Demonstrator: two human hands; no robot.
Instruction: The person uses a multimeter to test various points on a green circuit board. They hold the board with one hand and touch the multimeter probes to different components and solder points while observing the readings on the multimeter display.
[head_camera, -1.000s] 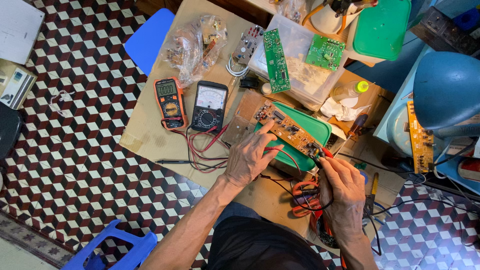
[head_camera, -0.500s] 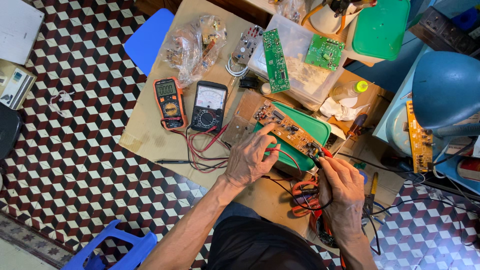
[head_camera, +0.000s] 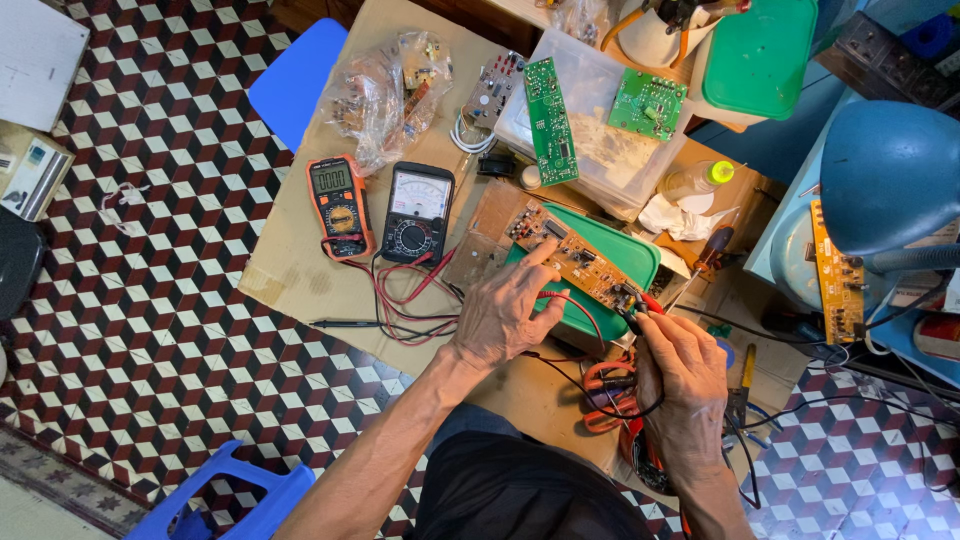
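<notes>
A cardboard-covered table (head_camera: 300, 270) carries, from large to small, one clear plastic bin (head_camera: 610, 160), one green lid (head_camera: 625, 255), two green circuit boards (head_camera: 548, 120) atop the bin, one long brown circuit board (head_camera: 575, 255) lying across the green lid, and two multimeters, one orange digital (head_camera: 338, 205) and one black analogue (head_camera: 417, 212). The left hand (head_camera: 505, 315) presses the brown board with fingers spread flat, a red probe (head_camera: 550, 295) beneath them. The right hand (head_camera: 680, 375) pinches a second probe (head_camera: 645, 305) at the board's end.
</notes>
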